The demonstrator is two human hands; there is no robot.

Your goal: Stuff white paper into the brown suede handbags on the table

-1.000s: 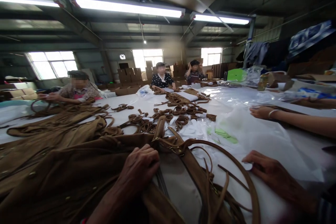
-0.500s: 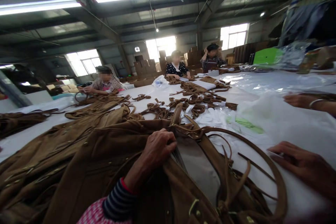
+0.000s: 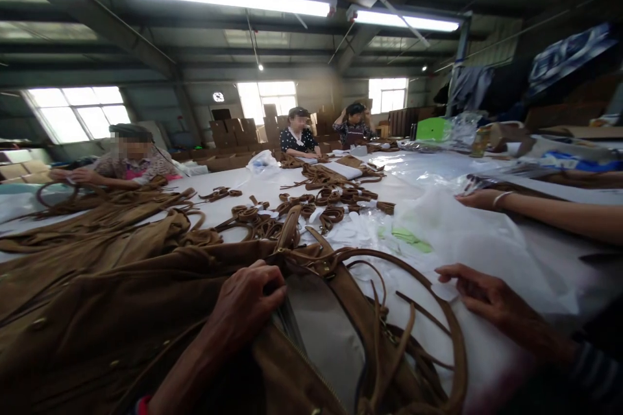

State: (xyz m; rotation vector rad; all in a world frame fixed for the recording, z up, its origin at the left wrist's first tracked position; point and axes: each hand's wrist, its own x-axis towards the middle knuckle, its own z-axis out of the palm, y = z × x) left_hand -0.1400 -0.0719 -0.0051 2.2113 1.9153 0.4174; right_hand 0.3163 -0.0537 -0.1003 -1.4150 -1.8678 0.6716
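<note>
My left hand [image 3: 246, 301] is closed on the zippered edge of a brown suede-like bag [image 3: 292, 363], whose mouth gapes to show a pale grey lining. Right of the opening, my right hand [image 3: 491, 295] is held over the white tabletop with its fingers bent. A small white piece [image 3: 446, 290], perhaps a tag, shows at its fingertips. Between my hands, a looped brown handle [image 3: 460, 350] and thin knotted straps [image 3: 402, 343] lie beside the bag.
Brown bags [image 3: 102, 279] are piled at left. Coiled brown straps [image 3: 331, 198] lie mid-table. Clear plastic sheeting [image 3: 481, 246] covers the right side, where another person's braceleted hand [image 3: 479, 200] rests. Three people [image 3: 134, 159] sit along the far side.
The view has swung right, so everything sits further left in it. My left hand keeps its place on the bag edge. My right forearm and striped cuff now show more.
</note>
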